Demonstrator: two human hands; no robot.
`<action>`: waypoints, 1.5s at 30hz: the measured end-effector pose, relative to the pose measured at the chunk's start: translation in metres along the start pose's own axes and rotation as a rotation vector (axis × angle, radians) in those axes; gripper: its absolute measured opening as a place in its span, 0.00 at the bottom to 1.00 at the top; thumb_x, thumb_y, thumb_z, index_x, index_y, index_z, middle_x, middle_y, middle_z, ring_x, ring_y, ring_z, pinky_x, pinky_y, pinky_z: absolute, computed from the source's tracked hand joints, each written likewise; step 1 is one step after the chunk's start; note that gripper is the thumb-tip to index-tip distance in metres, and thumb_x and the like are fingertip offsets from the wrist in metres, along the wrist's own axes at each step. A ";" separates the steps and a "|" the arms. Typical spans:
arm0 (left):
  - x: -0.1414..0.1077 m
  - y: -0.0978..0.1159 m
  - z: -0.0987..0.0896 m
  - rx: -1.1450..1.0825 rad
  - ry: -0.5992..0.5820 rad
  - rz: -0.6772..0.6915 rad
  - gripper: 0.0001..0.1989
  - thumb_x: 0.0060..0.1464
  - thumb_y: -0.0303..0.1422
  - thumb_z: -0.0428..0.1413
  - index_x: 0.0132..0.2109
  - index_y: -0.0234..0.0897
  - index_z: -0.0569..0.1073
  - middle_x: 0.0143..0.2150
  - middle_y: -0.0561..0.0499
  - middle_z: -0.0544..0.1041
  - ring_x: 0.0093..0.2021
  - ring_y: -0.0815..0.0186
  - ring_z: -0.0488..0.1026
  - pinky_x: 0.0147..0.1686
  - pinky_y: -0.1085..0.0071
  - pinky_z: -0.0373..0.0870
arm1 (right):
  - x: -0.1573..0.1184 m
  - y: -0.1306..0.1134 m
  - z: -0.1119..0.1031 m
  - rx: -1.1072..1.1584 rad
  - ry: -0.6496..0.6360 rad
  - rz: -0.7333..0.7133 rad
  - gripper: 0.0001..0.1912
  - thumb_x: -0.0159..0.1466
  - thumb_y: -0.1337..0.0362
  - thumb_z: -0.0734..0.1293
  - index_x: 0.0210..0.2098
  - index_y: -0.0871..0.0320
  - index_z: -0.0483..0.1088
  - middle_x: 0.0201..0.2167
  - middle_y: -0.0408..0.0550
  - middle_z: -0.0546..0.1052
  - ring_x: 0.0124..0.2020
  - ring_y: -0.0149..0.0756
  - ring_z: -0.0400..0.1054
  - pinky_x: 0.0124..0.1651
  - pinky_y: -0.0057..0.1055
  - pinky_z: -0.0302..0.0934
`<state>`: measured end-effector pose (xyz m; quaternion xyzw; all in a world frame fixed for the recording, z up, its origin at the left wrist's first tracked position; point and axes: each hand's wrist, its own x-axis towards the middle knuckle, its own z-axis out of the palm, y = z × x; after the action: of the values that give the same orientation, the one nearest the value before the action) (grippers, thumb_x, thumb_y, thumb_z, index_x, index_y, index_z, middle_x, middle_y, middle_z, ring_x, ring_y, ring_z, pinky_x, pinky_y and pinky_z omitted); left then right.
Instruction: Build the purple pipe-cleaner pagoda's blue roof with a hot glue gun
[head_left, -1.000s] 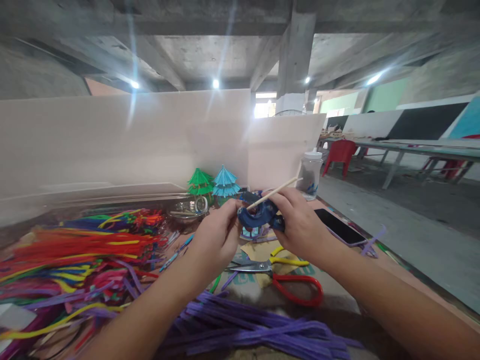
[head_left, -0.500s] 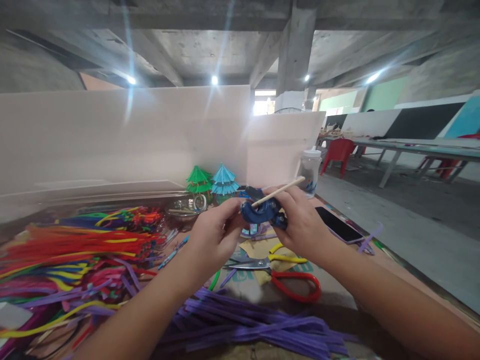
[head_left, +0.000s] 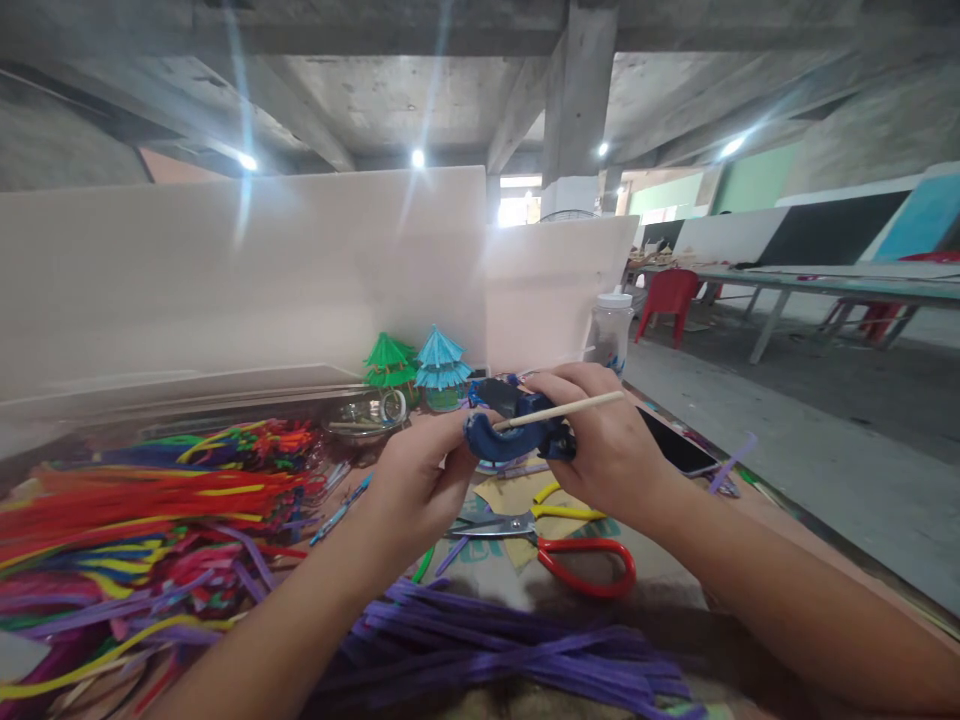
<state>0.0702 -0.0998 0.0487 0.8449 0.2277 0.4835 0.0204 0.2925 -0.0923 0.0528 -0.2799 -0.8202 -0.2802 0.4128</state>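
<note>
Both hands are raised over the middle of the table, closed around a glossy dark blue curved object [head_left: 504,442] with a black part on top; its exact kind cannot be told. My left hand [head_left: 429,462] pinches its left end between thumb and fingers. Wrapped about the right end is my right hand [head_left: 600,430]. A thin pale wooden stick [head_left: 561,409] runs from the curved part across in front of my right fingers, its tip sticking out to the right. Below the hands lie scissors [head_left: 589,565] with red handles and a yellow-handled tool [head_left: 570,511].
Purple pipe cleaners [head_left: 510,640] lie in front, with multicoloured bundles [head_left: 150,500] at left. Green [head_left: 390,360] and blue [head_left: 441,358] tiered paper umbrellas stand behind, near a glass bowl [head_left: 360,415]. At right are a phone [head_left: 679,445] and a clear bottle [head_left: 613,335].
The stick has tipped to a flatter angle, its right end now lower. The blue object has turned a little in my hands, showing more of its top. The whole view has shifted slightly.
</note>
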 end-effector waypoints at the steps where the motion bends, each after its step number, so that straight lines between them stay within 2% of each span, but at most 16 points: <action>1: 0.000 0.000 -0.001 0.008 -0.003 0.011 0.13 0.58 0.18 0.51 0.42 0.40 0.73 0.34 0.56 0.78 0.31 0.71 0.73 0.34 0.78 0.66 | 0.000 0.000 0.000 -0.007 0.006 -0.005 0.29 0.55 0.74 0.65 0.57 0.61 0.61 0.46 0.59 0.72 0.48 0.52 0.67 0.49 0.48 0.63; 9: 0.000 0.003 -0.004 0.062 0.027 0.079 0.14 0.57 0.17 0.50 0.41 0.39 0.73 0.31 0.56 0.78 0.29 0.72 0.73 0.32 0.77 0.65 | 0.000 -0.001 -0.002 -0.043 0.029 -0.029 0.28 0.56 0.73 0.65 0.56 0.61 0.61 0.46 0.59 0.72 0.46 0.51 0.66 0.48 0.47 0.63; 23: 0.001 0.007 -0.008 0.021 -0.067 0.016 0.13 0.57 0.18 0.50 0.41 0.40 0.73 0.31 0.57 0.78 0.30 0.71 0.74 0.34 0.75 0.64 | 0.001 -0.001 -0.001 -0.043 0.039 -0.012 0.31 0.55 0.73 0.65 0.58 0.54 0.59 0.46 0.56 0.72 0.46 0.51 0.67 0.48 0.48 0.62; 32: 0.001 0.008 -0.008 0.019 -0.041 0.019 0.14 0.57 0.18 0.50 0.42 0.40 0.74 0.30 0.58 0.77 0.28 0.72 0.72 0.33 0.76 0.63 | -0.002 0.001 0.000 -0.066 0.038 -0.033 0.29 0.57 0.72 0.65 0.58 0.57 0.60 0.45 0.56 0.74 0.46 0.50 0.68 0.48 0.46 0.63; 39: 0.002 0.008 -0.010 0.032 -0.061 0.028 0.11 0.58 0.19 0.50 0.33 0.37 0.72 0.26 0.55 0.76 0.26 0.71 0.71 0.29 0.76 0.63 | -0.005 0.007 0.000 -0.112 0.016 -0.064 0.27 0.58 0.71 0.64 0.56 0.56 0.61 0.40 0.54 0.76 0.43 0.50 0.70 0.44 0.45 0.64; 45: 0.004 0.008 -0.012 0.021 -0.115 0.000 0.11 0.58 0.20 0.50 0.32 0.36 0.73 0.27 0.53 0.78 0.28 0.69 0.73 0.30 0.74 0.65 | -0.004 0.008 0.001 -0.038 -0.002 -0.078 0.26 0.58 0.72 0.64 0.55 0.57 0.61 0.40 0.55 0.77 0.43 0.49 0.73 0.43 0.44 0.67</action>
<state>0.0646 -0.1078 0.0600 0.8715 0.2313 0.4318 0.0248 0.2994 -0.0869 0.0503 -0.2560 -0.8254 -0.3113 0.3953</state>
